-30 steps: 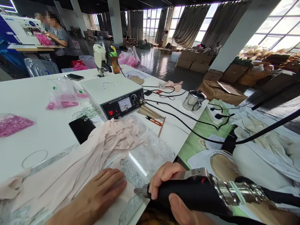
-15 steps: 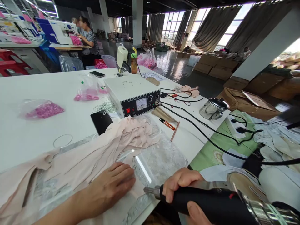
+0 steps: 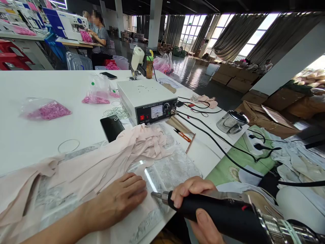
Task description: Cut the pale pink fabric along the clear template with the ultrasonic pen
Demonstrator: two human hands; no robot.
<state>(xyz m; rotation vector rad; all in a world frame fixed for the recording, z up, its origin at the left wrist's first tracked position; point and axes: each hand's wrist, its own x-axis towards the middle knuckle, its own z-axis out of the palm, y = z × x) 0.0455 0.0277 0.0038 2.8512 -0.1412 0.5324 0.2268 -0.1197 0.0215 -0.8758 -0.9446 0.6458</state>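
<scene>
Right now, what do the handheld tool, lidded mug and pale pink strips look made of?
Handheld tool: satin black body, plastic or coated metal unclear; metal tip, by its grey sheen.
Lidded mug: probably polished stainless steel, mirror-like reflections.
Pale pink strips: matte fabric, by soft folds; fibre unclear.

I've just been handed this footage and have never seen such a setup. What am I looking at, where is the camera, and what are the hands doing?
There is no robot here: these are a person's two bare hands, seen by one camera worn on the head, looking forward and down. The left hand rests on pale cloth, much of it lying over a marbled sheet. The right hand holds a black tool, its metal tip pointing toward the left hand. Beyond the cloth, a white box with a dial stands on the table, along with orange snips, a mug and bags of pink bits. Farther back, another person sits at a sewing machine.
</scene>
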